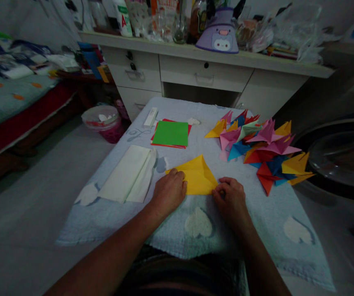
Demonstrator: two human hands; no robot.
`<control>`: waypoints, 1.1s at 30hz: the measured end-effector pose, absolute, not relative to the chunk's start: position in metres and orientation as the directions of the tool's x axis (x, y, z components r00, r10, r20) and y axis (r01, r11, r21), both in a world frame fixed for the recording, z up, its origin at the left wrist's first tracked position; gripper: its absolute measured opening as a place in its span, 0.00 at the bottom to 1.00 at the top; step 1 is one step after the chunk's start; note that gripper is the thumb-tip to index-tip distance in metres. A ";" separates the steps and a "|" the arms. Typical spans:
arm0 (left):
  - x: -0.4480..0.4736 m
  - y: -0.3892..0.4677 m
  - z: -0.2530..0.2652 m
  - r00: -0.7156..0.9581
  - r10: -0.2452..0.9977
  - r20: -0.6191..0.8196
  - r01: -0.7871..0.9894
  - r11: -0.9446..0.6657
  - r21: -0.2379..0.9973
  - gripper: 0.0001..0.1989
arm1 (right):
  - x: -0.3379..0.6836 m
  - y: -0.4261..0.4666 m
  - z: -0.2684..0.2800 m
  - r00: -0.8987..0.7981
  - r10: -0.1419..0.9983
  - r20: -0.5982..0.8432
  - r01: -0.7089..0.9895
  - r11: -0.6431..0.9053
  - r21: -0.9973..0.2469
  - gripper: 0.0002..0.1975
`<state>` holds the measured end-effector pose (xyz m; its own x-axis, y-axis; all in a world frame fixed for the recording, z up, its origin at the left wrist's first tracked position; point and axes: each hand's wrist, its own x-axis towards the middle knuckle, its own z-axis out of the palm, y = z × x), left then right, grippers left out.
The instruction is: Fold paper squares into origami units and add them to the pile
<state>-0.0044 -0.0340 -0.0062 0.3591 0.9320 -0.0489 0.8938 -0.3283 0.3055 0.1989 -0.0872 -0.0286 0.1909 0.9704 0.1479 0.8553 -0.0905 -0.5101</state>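
Observation:
A sheet of yellow origami paper [198, 176], folded to a pointed shape, lies on the cloth-covered table in front of me. My left hand [171, 186] rests on its left side, fingers curled and pressed down on the paper. At the right corner, my right hand [231, 196] has thumb and fingers closed in a pinch on the edge. Beyond the left hand is a stack of square paper [170, 133], green on top with red edges showing beneath. Folded paper cranes [262, 144] in several colours are heaped to the right.
A folded whitish sheet [127, 172] lies left of my hands, and a small white box [150, 117] sits near the far left edge. The light blue tablecloth [251, 230] hangs over the front. Behind stands a cluttered drawer desk [183, 70]; a lidded bucket [103, 119] is on the floor.

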 end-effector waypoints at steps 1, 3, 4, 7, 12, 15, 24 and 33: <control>-0.005 -0.034 -0.007 0.360 0.932 -0.048 0.894 -0.330 0.305 0.08 | 0.199 -0.087 -0.029 0.192 0.970 0.147 0.854 -0.092 -0.512 0.06; -0.005 -0.034 -0.008 0.356 0.933 -0.050 0.896 -0.325 0.302 0.08 | 0.199 -0.087 -0.029 0.196 0.970 0.146 0.851 -0.094 -0.517 0.06; -0.005 -0.033 -0.008 0.354 0.934 -0.052 0.897 -0.323 0.301 0.08 | 0.199 -0.087 -0.029 0.197 0.970 0.144 0.850 -0.096 -0.518 0.06; -0.004 -0.033 -0.008 0.354 0.933 -0.062 0.898 -0.321 0.302 0.07 | 0.199 -0.087 -0.028 0.205 0.970 0.132 0.846 -0.108 -0.522 0.05; -0.004 -0.034 -0.005 0.357 0.932 -0.062 0.896 -0.323 0.304 0.07 | 0.198 -0.088 -0.028 0.204 0.969 0.142 0.844 -0.101 -0.526 0.06; -0.003 -0.034 -0.004 0.349 0.935 -0.059 0.900 -0.317 0.300 0.07 | 0.198 -0.088 -0.028 0.203 0.969 0.143 0.843 -0.098 -0.528 0.06; -0.003 -0.034 -0.005 0.330 0.943 -0.051 0.899 -0.298 0.320 0.05 | 0.199 -0.087 -0.028 0.201 0.971 0.132 0.853 -0.107 -0.511 0.05; -0.005 -0.039 -0.007 0.285 0.958 0.023 0.909 -0.278 0.310 0.04 | 0.199 -0.088 -0.029 0.193 0.972 0.137 0.853 -0.098 -0.513 0.06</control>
<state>-0.0053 -0.0392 -0.0072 0.2851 0.9582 0.0225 0.9091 -0.2778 0.3103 0.1989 -0.0883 -0.0288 0.1934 0.9716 0.1367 0.8528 -0.0976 -0.5130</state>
